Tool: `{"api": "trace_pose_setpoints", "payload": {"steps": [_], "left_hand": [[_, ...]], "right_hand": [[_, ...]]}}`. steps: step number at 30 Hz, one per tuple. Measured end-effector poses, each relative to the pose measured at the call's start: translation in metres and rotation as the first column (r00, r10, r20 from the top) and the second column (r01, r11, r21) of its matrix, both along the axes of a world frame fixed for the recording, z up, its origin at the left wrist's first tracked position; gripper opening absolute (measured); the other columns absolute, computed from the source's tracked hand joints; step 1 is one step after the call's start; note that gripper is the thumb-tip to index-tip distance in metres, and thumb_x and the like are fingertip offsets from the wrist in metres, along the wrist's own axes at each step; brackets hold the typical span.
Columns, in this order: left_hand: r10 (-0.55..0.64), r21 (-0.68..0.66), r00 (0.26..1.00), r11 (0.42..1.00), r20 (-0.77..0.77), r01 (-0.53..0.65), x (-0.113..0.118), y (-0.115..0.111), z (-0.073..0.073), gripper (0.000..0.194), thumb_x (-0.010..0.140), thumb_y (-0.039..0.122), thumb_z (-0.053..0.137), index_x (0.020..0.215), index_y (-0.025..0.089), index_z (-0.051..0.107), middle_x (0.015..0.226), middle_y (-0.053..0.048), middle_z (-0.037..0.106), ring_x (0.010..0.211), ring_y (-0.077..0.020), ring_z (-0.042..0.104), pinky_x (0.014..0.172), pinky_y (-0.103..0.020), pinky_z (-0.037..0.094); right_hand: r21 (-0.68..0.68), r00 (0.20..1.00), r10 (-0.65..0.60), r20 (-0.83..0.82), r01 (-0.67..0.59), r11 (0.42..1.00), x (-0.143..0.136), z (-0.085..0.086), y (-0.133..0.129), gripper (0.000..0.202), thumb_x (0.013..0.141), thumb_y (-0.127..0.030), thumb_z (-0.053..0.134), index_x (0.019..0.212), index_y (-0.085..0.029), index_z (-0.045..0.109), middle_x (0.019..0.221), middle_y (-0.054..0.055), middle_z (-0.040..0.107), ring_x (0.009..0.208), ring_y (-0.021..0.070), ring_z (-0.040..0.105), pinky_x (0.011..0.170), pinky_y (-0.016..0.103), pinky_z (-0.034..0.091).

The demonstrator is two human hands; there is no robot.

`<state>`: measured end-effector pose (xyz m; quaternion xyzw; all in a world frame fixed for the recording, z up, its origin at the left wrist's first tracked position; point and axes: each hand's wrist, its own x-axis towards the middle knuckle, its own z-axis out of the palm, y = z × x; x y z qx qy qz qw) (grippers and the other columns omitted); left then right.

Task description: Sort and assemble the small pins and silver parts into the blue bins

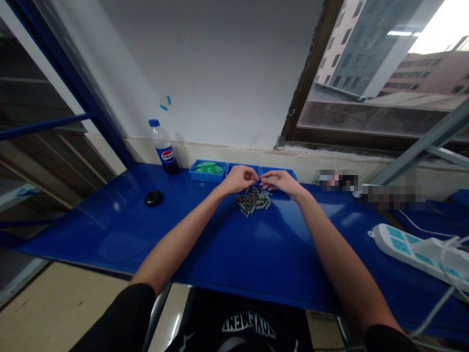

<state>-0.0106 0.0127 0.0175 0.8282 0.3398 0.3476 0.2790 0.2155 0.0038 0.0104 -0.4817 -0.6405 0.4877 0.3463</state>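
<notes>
A small pile of brassy screws and short grey cylinders (253, 199) lies on the blue table (234, 259). Just above its left back edge is my left hand (239, 180), thumb and fingertips pinched together. My right hand (281, 182) faces it from the other side, its fingers also drawn to a pinch. The fingertips of both hands nearly meet; whatever is between them is too small to make out. Behind the hands stand a middle blue tray (252, 169) and a right blue tray (289, 172), both partly hidden, so their contents cannot be told.
A left blue tray (196, 175) holds green packets (209, 167). Left of it stands a cola bottle (164, 151), with a black computer mouse (153, 198) nearer me. A white power strip (406, 244) with cables lies at the right. Wall and window close off the back.
</notes>
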Motion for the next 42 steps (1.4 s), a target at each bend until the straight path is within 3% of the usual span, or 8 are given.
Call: {"api": "trace_pose_setpoints", "payload": {"steps": [7,16,20,23,27,30,35,42], "left_hand": [[0.040,-0.113,0.978,0.993,0.203,-0.017,0.000,0.000,0.000,0.016,0.074,0.027,0.074,0.081,0.013,0.075,0.077,-0.007,0.077,0.071,-0.0158,0.071,0.072,-0.028,0.059],[0.008,-0.098,0.988,0.995,0.152,0.007,0.002,0.002,-0.003,0.017,0.073,0.026,0.076,0.081,0.013,0.071,0.076,-0.006,0.075,0.070,-0.0156,0.071,0.070,-0.028,0.058],[0.003,-0.043,0.999,0.999,0.046,-0.001,0.000,0.002,-0.004,0.012,0.077,0.022,0.072,0.086,0.014,0.071,0.082,-0.006,0.077,0.077,-0.0163,0.072,0.077,-0.029,0.058],[0.064,0.039,0.986,0.998,-0.155,-0.059,-0.004,0.001,-0.001,0.011,0.079,0.018,0.070,0.089,0.015,0.074,0.086,-0.007,0.078,0.082,-0.0180,0.073,0.081,-0.030,0.056],[0.196,0.143,0.850,0.979,-0.489,-0.144,-0.009,-0.004,0.002,0.016,0.078,0.019,0.074,0.093,0.017,0.076,0.094,-0.008,0.077,0.088,-0.0220,0.072,0.081,-0.031,0.054],[0.221,0.137,0.752,0.975,-0.620,-0.174,-0.008,-0.008,0.002,0.019,0.078,0.023,0.076,0.096,0.019,0.077,0.099,-0.010,0.076,0.093,-0.0252,0.071,0.080,-0.032,0.054],[0.214,0.120,0.704,0.976,-0.677,-0.182,-0.003,-0.007,-0.011,0.024,0.076,0.017,0.072,0.100,0.018,0.076,0.100,-0.012,0.075,0.094,-0.0249,0.071,0.080,-0.030,0.054],[0.211,0.115,0.743,0.977,-0.636,-0.180,-0.004,0.004,-0.033,0.034,0.066,0.002,0.064,0.095,0.017,0.076,0.091,-0.010,0.075,0.083,-0.0226,0.070,0.075,-0.028,0.053]], "right_hand": [[-0.113,0.979,0.056,-0.198,-0.079,0.990,-0.001,0.000,-0.002,0.024,0.077,-0.030,0.084,0.097,-0.017,0.079,0.093,0.011,0.080,0.082,0.0186,0.076,0.078,0.028,0.062],[-0.087,0.957,-0.003,-0.289,-0.023,0.996,-0.004,-0.004,0.001,0.026,0.068,-0.028,0.088,0.090,-0.016,0.081,0.089,0.009,0.079,0.079,0.0162,0.073,0.078,0.028,0.061],[-0.075,0.966,-0.035,-0.254,0.017,0.997,-0.003,-0.005,0.002,0.025,0.067,-0.026,0.089,0.088,-0.016,0.081,0.085,0.009,0.079,0.076,0.0166,0.073,0.073,0.026,0.061],[-0.055,0.976,-0.078,-0.204,0.069,0.996,0.001,-0.005,0.004,0.023,0.067,-0.023,0.089,0.087,-0.015,0.081,0.079,0.009,0.079,0.073,0.0159,0.073,0.067,0.023,0.059],[0.033,0.977,-0.170,-0.127,0.175,0.984,0.009,-0.003,0.008,0.016,0.070,-0.020,0.086,0.083,-0.014,0.081,0.074,0.008,0.078,0.067,0.0147,0.070,0.062,0.022,0.056],[0.105,0.963,-0.257,-0.079,0.265,0.959,0.014,-0.003,0.011,0.010,0.072,-0.017,0.082,0.081,-0.014,0.079,0.068,0.006,0.076,0.062,0.0137,0.068,0.057,0.021,0.052],[0.171,0.940,-0.340,-0.025,0.339,0.925,0.017,-0.007,0.014,0.019,0.073,-0.019,0.080,0.091,-0.013,0.078,0.063,0.003,0.072,0.056,0.0123,0.062,0.051,0.020,0.047],[0.165,0.952,-0.305,-0.016,0.303,0.939,0.014,-0.006,0.014,0.019,0.074,-0.023,0.079,0.090,-0.014,0.076,0.066,0.004,0.073,0.058,0.0129,0.064,0.052,0.020,0.048]]}}
